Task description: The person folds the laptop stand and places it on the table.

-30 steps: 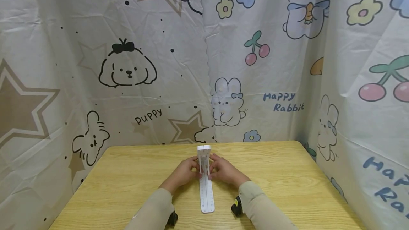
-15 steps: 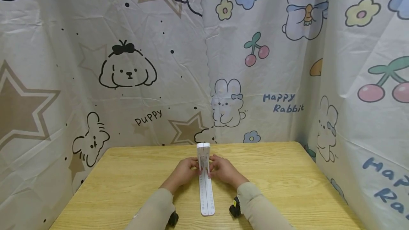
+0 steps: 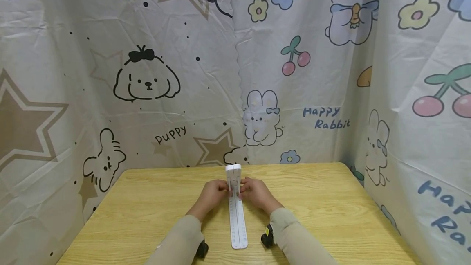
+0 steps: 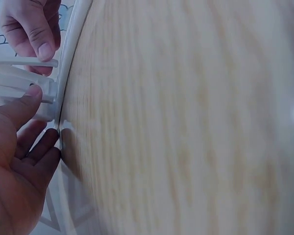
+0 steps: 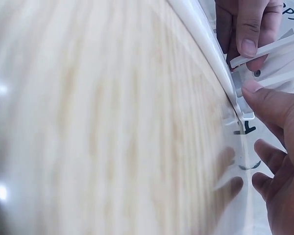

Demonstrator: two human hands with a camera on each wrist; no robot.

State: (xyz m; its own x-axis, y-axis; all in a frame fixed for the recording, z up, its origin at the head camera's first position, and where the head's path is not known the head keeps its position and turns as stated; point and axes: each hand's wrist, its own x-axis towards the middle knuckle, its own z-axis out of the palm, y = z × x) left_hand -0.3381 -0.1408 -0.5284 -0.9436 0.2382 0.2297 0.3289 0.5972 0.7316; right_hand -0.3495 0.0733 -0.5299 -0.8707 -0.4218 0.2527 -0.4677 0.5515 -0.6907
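Observation:
A white plastic folding stand (image 3: 238,226) stands mid-table, its long flat base with small marks along both edges pointing toward me. An upright part (image 3: 233,171) rises at its far end, with thin legs down each side. My left hand (image 3: 212,194) pinches the left leg between thumb and fingers. On the opposite side, my right hand (image 3: 258,192) pinches the right leg. In the left wrist view the left thumb presses a white strip (image 4: 19,61) area's neighbour, while the other fingers are loosely bent. The right wrist view shows the right thumb against a white bar (image 5: 289,78); fingertips behind are partly hidden.
The wooden table (image 3: 312,216) extends to both sides of the stand. Behind it hangs a printed curtain (image 3: 206,105), with another curtain (image 3: 423,142) at the right. Black wrist cameras (image 3: 268,236) sit under the sleeves.
Both hands have slid slightly away from me along the legs. The upright part has risen a little, and the base's near end sits slightly closer to me.

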